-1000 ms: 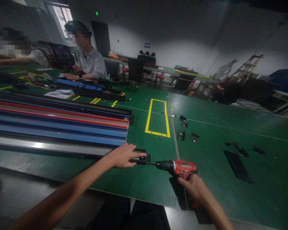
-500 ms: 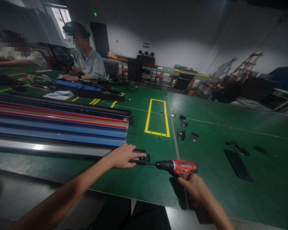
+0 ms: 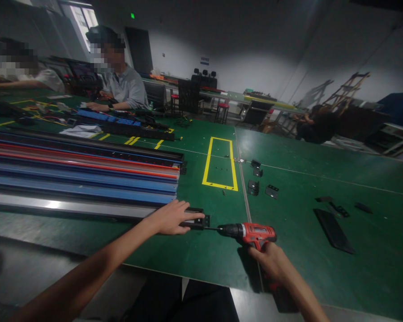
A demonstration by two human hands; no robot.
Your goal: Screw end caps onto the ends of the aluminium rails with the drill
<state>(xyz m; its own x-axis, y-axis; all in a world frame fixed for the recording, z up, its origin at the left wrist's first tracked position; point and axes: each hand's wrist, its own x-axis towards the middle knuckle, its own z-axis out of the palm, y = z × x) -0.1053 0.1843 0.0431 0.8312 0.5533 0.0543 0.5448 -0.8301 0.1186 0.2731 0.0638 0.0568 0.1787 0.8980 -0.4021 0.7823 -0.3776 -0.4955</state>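
My right hand (image 3: 272, 259) is wrapped around the handle of a red and black cordless drill (image 3: 258, 232), which lies level and points left. Its long thin bit (image 3: 212, 228) reaches the end of the nearest long metal profile (image 3: 87, 206), at a black end piece with a small bracket (image 3: 207, 220). Across that end lies my left hand (image 3: 171, 219), gripping the profile from above, the index finger stretched along its top and the thumb on the near side. The exact contact of the bit is too small to make out.
More long profiles, blue (image 3: 121, 185) and red-orange (image 3: 104, 162), lie parallel behind. Yellow tape (image 3: 206, 161) marks a rectangle on the green table (image 3: 305, 170). Black brackets (image 3: 253, 187) and a flat black piece (image 3: 332, 230) lie right. Two people sit far left, another person (image 3: 319, 125) far right.
Both hands, the drill and the profile keep their places. Only the camera view has shifted very slightly.
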